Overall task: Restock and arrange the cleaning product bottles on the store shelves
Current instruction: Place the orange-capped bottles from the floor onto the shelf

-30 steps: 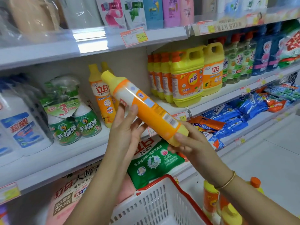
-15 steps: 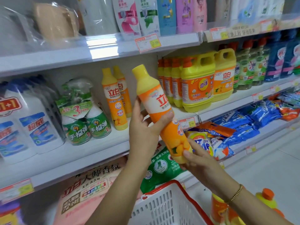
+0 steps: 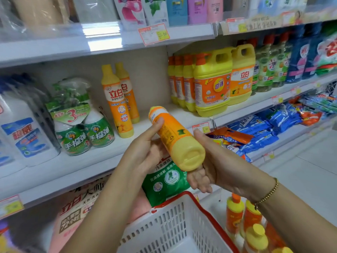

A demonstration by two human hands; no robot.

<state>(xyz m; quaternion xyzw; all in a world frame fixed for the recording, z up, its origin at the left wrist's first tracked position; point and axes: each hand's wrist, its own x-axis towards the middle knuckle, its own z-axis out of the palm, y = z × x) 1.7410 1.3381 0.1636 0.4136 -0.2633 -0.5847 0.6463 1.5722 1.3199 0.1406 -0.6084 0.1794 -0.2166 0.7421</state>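
Smooth plastic bottle (image 3: 175, 137), gripped two-handed
My left hand (image 3: 145, 154) and right hand (image 3: 213, 161) clasp its cylindrical orange body; white shelf (image 3: 102, 157) at ten o'clock, lattice basket (image 3: 164, 227) at six

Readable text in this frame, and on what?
"立白": upright slim bottle
"立白": yellow jug
"手榴弹": green spray bottles
"72小时": pink bag
"冷水速效": green pouch
"22.00": upper price tag
Print on held bottle: too small to read.

Orange-yellow bottle (image 3: 175, 137) tilted, base toward camera
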